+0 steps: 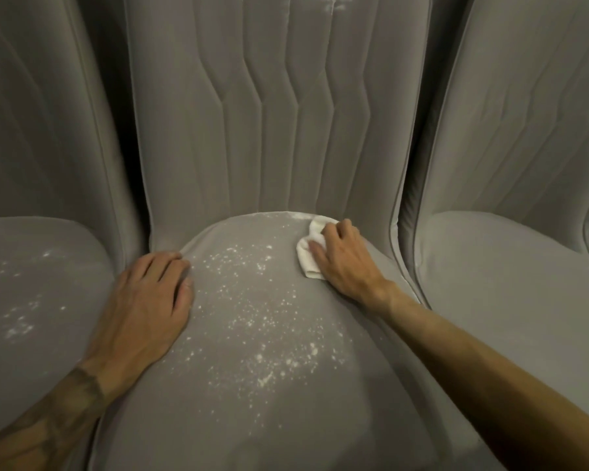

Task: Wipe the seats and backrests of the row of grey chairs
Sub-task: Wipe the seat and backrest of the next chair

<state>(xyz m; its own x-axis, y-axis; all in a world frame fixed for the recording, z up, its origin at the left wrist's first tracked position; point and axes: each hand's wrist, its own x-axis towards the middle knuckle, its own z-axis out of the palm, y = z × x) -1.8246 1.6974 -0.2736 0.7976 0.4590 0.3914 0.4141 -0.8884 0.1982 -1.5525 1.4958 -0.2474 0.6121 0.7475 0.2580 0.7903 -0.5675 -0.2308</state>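
Observation:
The middle grey chair's seat [252, 385] fills the view, speckled with white powder [252, 300] across its centre. Its quilted backrest [272, 107] rises behind, with a faint white smear near the top. My right hand [344, 256] grips a folded white cloth [310, 256] at the seat's back right, close to the backrest seam. My left hand [150, 297] rests flat on the seat's left edge, fingers fairly straight.
A grey chair on the left [31, 283] has white specks on its seat. The grey chair on the right [510, 283] shows a plain seat. Narrow dark gaps separate the chairs.

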